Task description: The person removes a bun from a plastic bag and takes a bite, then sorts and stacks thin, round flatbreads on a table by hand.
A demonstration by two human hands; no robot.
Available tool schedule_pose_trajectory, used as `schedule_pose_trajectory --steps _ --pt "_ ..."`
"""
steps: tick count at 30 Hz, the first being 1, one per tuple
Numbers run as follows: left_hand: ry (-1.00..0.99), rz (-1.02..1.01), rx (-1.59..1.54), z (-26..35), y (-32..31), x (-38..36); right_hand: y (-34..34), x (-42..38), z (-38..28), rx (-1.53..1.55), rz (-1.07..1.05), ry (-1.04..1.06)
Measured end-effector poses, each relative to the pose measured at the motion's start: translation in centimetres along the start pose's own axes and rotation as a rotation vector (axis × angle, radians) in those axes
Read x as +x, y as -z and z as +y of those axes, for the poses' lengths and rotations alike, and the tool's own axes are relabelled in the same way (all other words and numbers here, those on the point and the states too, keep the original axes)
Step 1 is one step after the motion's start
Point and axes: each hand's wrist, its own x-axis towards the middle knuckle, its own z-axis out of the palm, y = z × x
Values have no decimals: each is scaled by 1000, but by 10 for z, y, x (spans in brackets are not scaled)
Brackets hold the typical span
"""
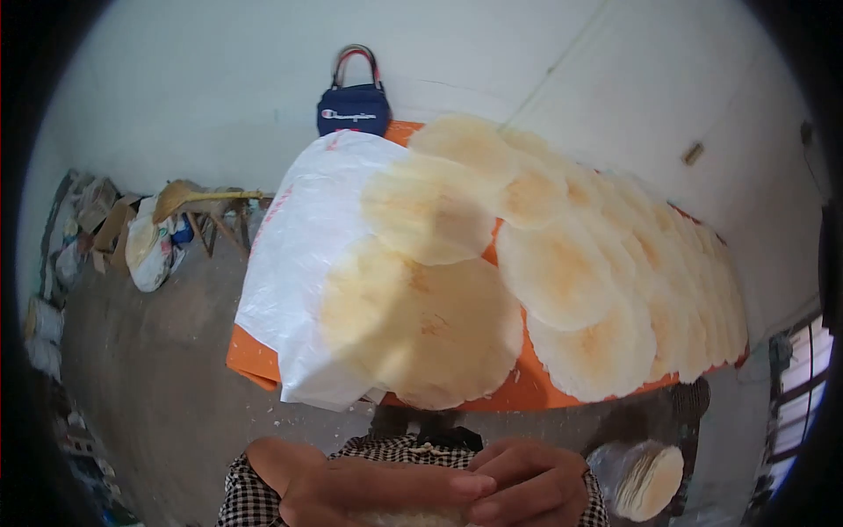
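At the bottom edge, close to the camera, my left hand (pixel 378 485) and my right hand (pixel 531 483) come together in front of a checked garment. Both hands have bent fingers, and their fingertips meet or overlap. A little of something pale shows below them, too cut off to name. Beyond the hands, a large round thin flatbread (pixel 474 334) lies partly on a white plastic sheet (pixel 290 290). Another flatbread (pixel 421 206) overlaps it at the back. Rows of overlapping flatbreads (pixel 571 272) cover the right part of the orange table (pixel 527 386).
A navy bag (pixel 353 110) stands against the wall at the table's back. A clear bag with stacked flatbreads (pixel 648 483) is at lower right. On the left are a broom (pixel 180 200), a cardboard box (pixel 114 233) and a white sack (pixel 147 250).
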Motion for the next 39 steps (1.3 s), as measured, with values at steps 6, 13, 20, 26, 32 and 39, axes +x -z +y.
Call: schedule_pose_trajectory --steps 6,13,20,26,32,39 --pt "126 387 -605 -20 -80 1 0 -11 -40 -208 251 -26" --pt "-112 760 24 -56 -167 -46 48 -30 -94 -285 150 28" --pt "190 -104 364 -37 -150 -10 72 -49 -162 -481 42 32" --pt "95 -53 115 -47 -188 -31 71 -52 -209 -689 42 -30" --pt "66 39 159 -49 -230 -35 75 -64 -237 -715 90 -31" --pt "105 -38 12 -57 -237 -44 60 -71 -237 -785 398 73"
